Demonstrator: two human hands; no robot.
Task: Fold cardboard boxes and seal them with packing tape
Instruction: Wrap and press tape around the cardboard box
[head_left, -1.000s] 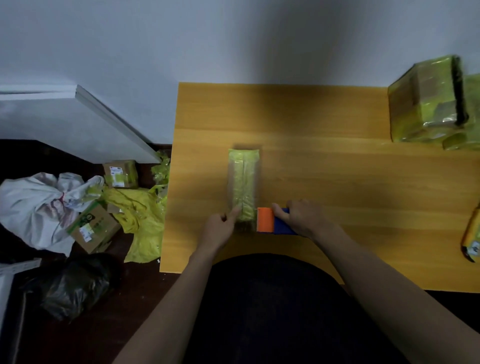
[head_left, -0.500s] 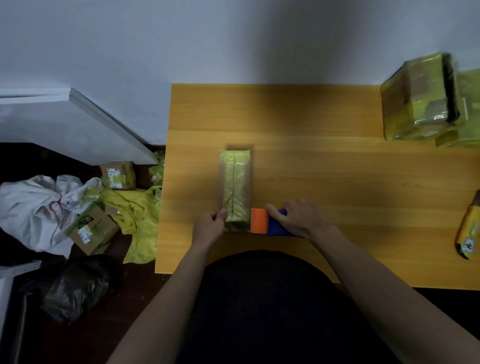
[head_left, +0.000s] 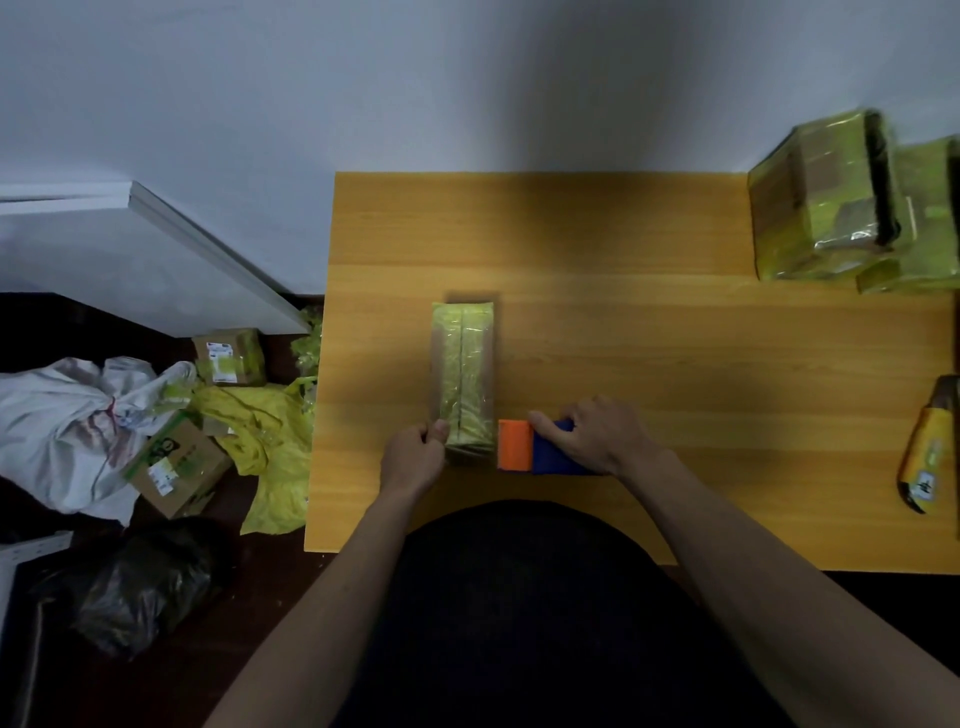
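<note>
While the left hand (head_left: 413, 460) pinches the taped box (head_left: 462, 376) at centre frame and the right hand (head_left: 592, 439) grips the dispenser (head_left: 535, 453), sealing looks nearly done; finished boxes (head_left: 826, 197) sit upper right.

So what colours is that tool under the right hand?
Orange at one end, blue at the other; the tape dispenser shows best in the head view.

the taped box (head_left: 462, 376) lies on the table (head_left: 649, 338), the tape dispenser (head_left: 535, 451) just right of its near end.
</note>
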